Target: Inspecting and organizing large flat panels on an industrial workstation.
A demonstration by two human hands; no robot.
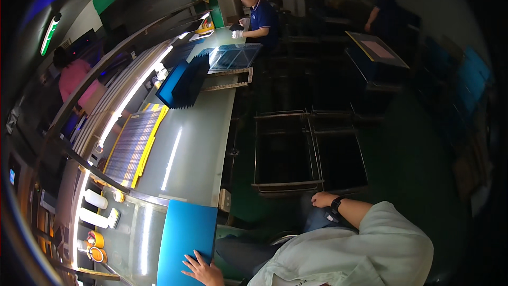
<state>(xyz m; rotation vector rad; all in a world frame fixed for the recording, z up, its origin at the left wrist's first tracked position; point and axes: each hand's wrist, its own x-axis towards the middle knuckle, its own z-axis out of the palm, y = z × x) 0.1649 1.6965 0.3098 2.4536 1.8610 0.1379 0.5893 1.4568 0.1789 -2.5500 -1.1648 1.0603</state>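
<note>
A long grey counter (196, 143) is seen carrying a flat blue sheet (185, 241) at its near end. The left hand (203, 271) is laid on the sheet's lower edge, fingers spread flat. The right hand (324, 199) is rested on the lap; its fingers cannot be told.

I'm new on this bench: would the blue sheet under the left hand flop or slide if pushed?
The blue sheet probably stays stiff: it lies flat with straight edges. It looks thin, so likely light. On the glossy bench top it may slide easily under the left hand.

Yellow-edged grid tray (132, 148) on workbench (196, 143); metal racks (307, 151) beside
</note>
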